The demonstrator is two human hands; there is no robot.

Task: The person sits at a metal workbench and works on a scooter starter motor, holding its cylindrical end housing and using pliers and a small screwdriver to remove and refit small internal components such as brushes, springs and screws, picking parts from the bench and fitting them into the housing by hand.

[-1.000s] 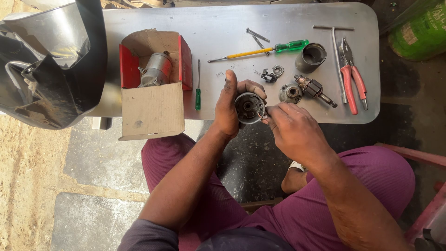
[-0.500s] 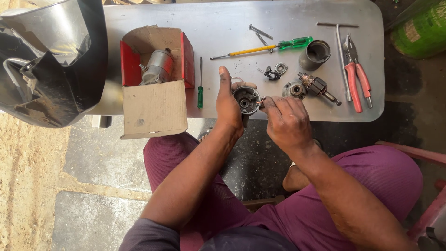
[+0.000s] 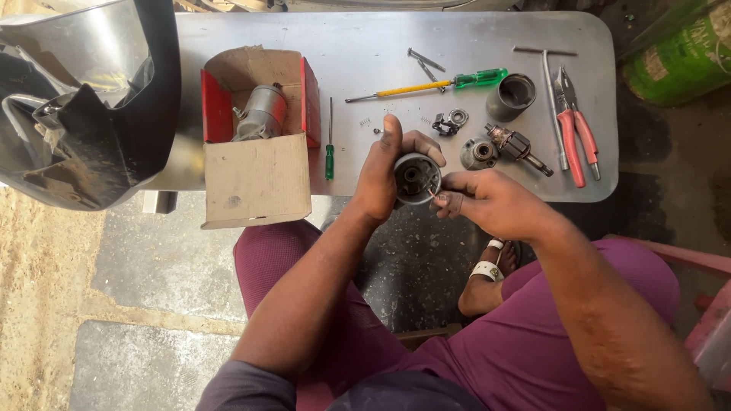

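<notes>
Grey metal table [image 3: 228, 34] in daylight; speckled dark floor [image 3: 411, 266]; sandy ground [image 3: 30, 304] left; pink chair [image 3: 704, 262] right.

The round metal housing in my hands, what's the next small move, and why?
Probably keep the left hand steady around the round metal housing and ease the right hand's fingertips a little further into its open face. The opening faces up at the camera, and the fingertips are already pinching something small at its rim; what exactly is too small to tell.

Round grey metal motor housing [image 3: 416, 178], open end facing up, held above table's near edge
</notes>
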